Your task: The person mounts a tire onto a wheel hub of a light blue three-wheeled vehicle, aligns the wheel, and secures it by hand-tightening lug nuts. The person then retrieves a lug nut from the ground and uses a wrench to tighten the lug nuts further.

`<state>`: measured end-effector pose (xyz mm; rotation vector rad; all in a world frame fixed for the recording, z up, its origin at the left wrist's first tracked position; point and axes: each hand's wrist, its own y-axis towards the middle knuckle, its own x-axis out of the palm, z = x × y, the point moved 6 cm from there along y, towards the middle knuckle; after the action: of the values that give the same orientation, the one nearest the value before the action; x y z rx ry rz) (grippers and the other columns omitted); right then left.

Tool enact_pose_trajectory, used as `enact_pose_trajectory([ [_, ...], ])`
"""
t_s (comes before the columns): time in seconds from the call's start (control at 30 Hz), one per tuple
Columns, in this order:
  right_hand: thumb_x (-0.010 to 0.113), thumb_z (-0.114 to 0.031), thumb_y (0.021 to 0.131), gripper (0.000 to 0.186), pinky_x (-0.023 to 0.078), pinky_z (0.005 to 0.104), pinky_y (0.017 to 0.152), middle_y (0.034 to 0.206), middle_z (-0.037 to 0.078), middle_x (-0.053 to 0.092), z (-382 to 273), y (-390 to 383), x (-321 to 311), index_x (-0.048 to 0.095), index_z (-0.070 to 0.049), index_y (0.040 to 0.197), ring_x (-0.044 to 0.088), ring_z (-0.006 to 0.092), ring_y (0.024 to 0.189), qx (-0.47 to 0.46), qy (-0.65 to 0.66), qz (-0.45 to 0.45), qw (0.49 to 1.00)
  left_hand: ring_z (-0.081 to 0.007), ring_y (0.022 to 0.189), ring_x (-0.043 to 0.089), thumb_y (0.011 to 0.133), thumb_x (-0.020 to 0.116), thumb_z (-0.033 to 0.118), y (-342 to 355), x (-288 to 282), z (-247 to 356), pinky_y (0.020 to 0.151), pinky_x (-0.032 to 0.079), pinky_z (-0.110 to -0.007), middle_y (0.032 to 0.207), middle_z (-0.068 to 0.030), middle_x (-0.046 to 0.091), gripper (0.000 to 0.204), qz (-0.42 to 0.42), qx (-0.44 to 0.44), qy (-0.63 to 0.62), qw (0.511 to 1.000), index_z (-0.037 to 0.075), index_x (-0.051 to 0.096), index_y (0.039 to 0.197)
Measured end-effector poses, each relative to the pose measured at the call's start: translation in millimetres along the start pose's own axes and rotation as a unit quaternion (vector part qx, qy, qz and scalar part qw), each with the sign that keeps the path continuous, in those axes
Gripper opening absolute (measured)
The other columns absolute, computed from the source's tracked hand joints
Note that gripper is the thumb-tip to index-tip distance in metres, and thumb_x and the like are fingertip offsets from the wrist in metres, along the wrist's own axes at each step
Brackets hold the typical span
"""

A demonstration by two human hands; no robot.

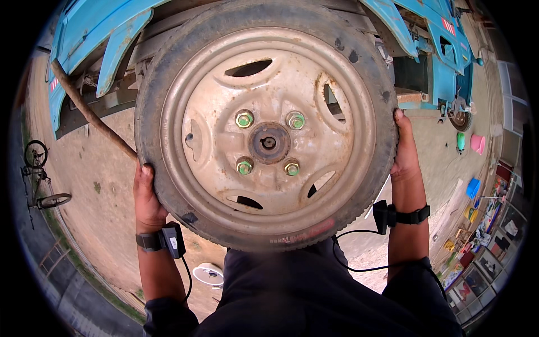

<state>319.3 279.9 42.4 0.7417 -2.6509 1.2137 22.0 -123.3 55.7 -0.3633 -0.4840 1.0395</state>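
The wheel [266, 123] fills the middle of the view, a worn black tyre on a rusty, dusty steel rim, seated on the hub [269, 142] of the blue vehicle [432, 50] behind it. Four lug nuts [244, 119] with greenish washers sit around the hub, two above and two below, each on its stud. Slotted openings ring the rim face.

The left hand [147, 196] grips the tyre at its lower left edge, thumb pressed on the tread and the fingers wrapped out of sight behind. The right hand [404, 149] clasps the right edge a little higher, fingertips curling over the tread. Each wrist carries a black strap with a small black device [174, 240] and a cable [359, 261] running down toward the person's dark clothing at the near edge.

A rough wooden pole [90, 109] slants from the far left down behind the tyre. On the sandy ground [106, 191] at the left a bicycle [42, 177] lies near a paved strip. Just beside the left forearm sits a small white round object [209, 274]. Far right, a pink bucket [478, 144] and a green container [461, 140] stand near the vehicle's front wheel [461, 119].
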Motion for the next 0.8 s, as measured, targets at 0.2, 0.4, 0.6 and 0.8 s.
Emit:
enact_pose_trajectory([
  [0.2,0.054,-0.047,0.096,0.059,0.051,0.0361,0.097,0.129,0.010,0.062,4.5,4.4,-14.1,0.052,-0.005,0.137,0.061,0.0214,0.114,-0.032,0.023,-0.034,0.999,-0.0241,0.124,0.054,0.098,0.057,0.044,-9.3,3.1,15.5,0.107,0.044,-0.040,0.140,-0.0113,0.053,0.065,-0.021,0.046,0.024,0.998,0.004,0.040,0.146],
  [0.4,0.054,-0.046,0.096,0.061,0.050,0.0366,0.098,0.132,0.011,0.060,-7.1,-8.6,1.6,0.049,-0.003,0.140,0.061,0.0218,0.116,-0.027,0.040,-0.063,0.997,-0.0249,0.126,0.053,0.091,0.066,0.049,-13.0,3.8,20.5,0.106,0.044,-0.039,0.142,-0.0129,0.050,0.081,0.010,0.034,0.036,0.999,0.003,0.032,0.150],
  [0.6,0.056,-0.045,0.095,0.060,0.050,0.0362,0.097,0.130,0.011,0.061,-19.9,-13.3,1.0,0.051,-0.003,0.138,0.061,0.0216,0.114,-0.053,0.013,-0.054,0.997,-0.0276,0.122,0.057,0.098,0.057,0.045,-15.6,-0.4,19.4,0.107,0.045,-0.043,0.137,-0.0133,0.057,0.063,0.003,0.034,-0.016,0.999,0.004,0.043,0.144],
  [0.8,0.059,-0.047,0.093,0.062,0.051,0.0360,0.096,0.128,0.011,0.062,-27.7,-19.9,6.3,0.052,-0.003,0.136,0.062,0.0220,0.112,-0.069,0.002,-0.031,0.997,-0.0266,0.121,0.058,0.098,0.057,0.044,-10.8,0.9,18.1,0.106,0.045,-0.042,0.137,-0.0130,0.057,0.062,-0.010,0.033,-0.033,0.999,0.003,0.044,0.144],
])
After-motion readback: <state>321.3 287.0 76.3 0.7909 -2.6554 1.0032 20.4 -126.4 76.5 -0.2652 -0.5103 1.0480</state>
